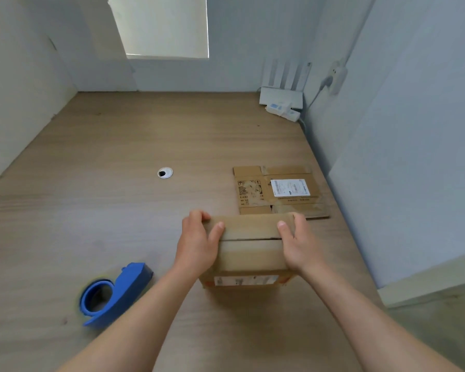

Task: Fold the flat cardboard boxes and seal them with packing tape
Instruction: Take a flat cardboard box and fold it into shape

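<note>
Box (pixel 249 248) sits on a wooden counter (pixel 118 157) walled in white; left hand (pixel 198 244) and right hand (pixel 297 244) clasp its 2 sides.

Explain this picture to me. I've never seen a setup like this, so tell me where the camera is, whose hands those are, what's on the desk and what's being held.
There is no machine here. A person wears a wide-angle camera on the head, looking forward and down, so the two bare arms reaching in from the bottom are their own. The left hand and right hand grip a folded cardboard box from either side, thumbs on top. A dark seam runs between its closed top flaps. On the wooden desk behind it lies a flat cardboard box with a white label. A blue tape dispenser sits to the left. A round cable hole is further back, and a white router is in the far corner.
</note>
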